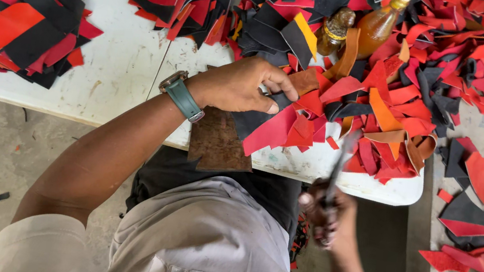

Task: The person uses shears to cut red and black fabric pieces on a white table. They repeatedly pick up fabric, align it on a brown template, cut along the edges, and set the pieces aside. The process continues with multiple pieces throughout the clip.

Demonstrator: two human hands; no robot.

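My left hand [243, 84] rests on the white table [117, 72] and pinches a black and red leather piece [269, 127] at the edge of a big pile of red, black and orange scraps [403, 83]. A teal-strapped watch [181, 94] sits on that wrist. A brown leather piece [218, 145] lies under the wrist at the table's front edge. My right hand [329, 216] is lower, off the table's front edge, blurred, gripping a dark thin tool [338, 169] that points up toward the scraps.
Two amber bottles [373, 24] stand among the scraps at the back. A second heap of red and black pieces [16, 19] lies at the left. More scraps [476, 235] lie on a concrete ledge at the right. Grass shows at the far right.
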